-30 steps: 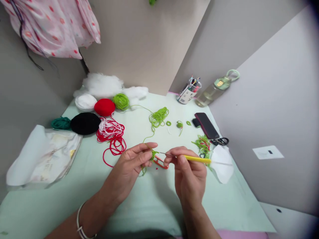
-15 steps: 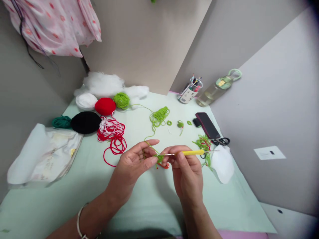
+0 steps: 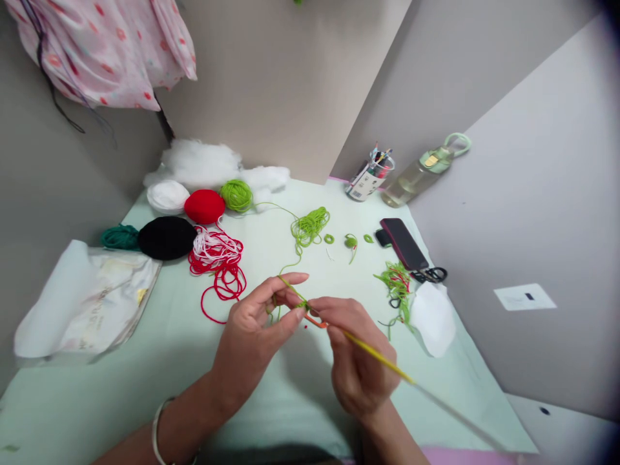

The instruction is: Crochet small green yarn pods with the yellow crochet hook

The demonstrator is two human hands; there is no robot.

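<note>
My left hand (image 3: 256, 323) pinches a tiny green crochet piece (image 3: 303, 305) between thumb and fingers, with light green yarn running over its forefinger. My right hand (image 3: 356, 361) is closed round a yellow-handled crochet hook (image 3: 375, 355), whose tip meets the green piece and whose handle slants down to the right. The yarn strand leads back to a loose green yarn bundle (image 3: 309, 226) and a green yarn ball (image 3: 237, 195). A small orange object (image 3: 316, 320) lies on the table just under the hands.
Red (image 3: 204, 206), black (image 3: 166, 237), white (image 3: 167, 196) and dark green (image 3: 119, 237) yarn balls and a red and white yarn tangle (image 3: 217, 261) lie at left. A phone (image 3: 403, 243), scissors (image 3: 430, 275), pen cup (image 3: 369, 179), bottle (image 3: 420, 174) and yarn scraps (image 3: 396, 284) sit at right. A plastic bag (image 3: 82, 300) lies far left.
My right hand turned and dropped, so the hook's handle swung from pointing right to slanting down toward me. The hands drew together at the green piece.
</note>
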